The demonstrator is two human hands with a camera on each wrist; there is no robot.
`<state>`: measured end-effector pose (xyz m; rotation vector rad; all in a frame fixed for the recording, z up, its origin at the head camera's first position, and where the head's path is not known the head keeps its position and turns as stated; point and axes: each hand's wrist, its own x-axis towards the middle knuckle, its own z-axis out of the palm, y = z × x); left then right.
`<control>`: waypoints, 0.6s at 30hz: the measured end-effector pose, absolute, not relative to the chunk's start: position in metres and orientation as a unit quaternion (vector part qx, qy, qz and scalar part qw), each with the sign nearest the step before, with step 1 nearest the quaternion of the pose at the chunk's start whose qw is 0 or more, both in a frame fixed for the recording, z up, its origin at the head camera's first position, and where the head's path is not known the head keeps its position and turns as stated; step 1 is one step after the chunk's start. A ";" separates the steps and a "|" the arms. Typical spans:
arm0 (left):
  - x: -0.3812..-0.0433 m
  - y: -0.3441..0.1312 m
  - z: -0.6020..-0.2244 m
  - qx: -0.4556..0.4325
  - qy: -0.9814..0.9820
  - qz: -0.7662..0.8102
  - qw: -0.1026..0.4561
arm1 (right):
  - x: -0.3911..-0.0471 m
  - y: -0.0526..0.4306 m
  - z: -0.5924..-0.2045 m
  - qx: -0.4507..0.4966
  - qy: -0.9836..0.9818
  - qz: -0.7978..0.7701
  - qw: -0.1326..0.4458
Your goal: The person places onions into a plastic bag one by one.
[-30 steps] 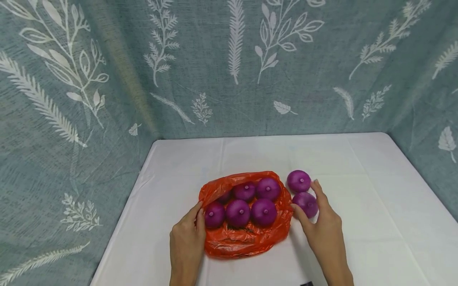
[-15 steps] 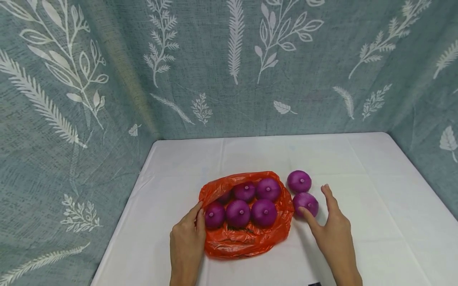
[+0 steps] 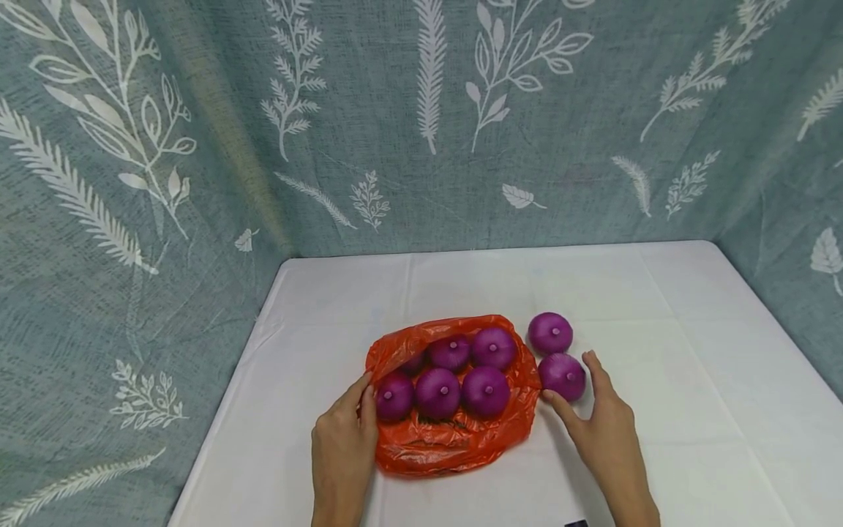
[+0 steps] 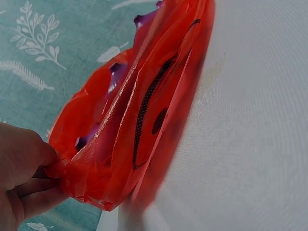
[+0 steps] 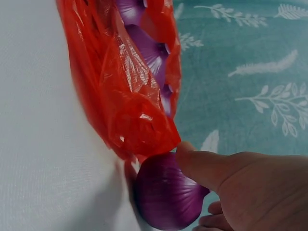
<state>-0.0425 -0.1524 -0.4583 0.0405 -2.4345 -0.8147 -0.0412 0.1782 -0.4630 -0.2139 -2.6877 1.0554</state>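
Note:
A crinkled orange-red plastic bag lies on the white table with its mouth wide, showing several purple onions inside. My left hand pinches the bag's left rim between thumb and fingers; the left wrist view shows the pinched plastic close up. Just right of the bag sits a loose purple onion, with a second loose onion behind it. My right hand is spread around the nearer loose onion, thumb at its lower left by the bag's edge, fingers along its right side.
White cloth covers the table. A blue-green curtain with white leaf prints hangs behind it and along both sides. A small dark object shows beside my right wrist at the bottom edge.
My right hand drew back to the right, then returned leftward and lower around the nearer loose onion. The left hand keeps its hold on the bag; the onions and bag stay put.

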 end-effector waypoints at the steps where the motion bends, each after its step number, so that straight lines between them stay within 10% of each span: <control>1: -0.043 -0.153 -0.458 0.015 -0.909 -0.305 0.284 | -0.041 0.178 -0.463 -0.073 -0.921 0.363 0.121; 18: -0.043 -0.152 -0.457 0.024 -0.912 -0.302 0.276 | -0.044 0.180 -0.468 -0.088 -0.920 0.376 0.071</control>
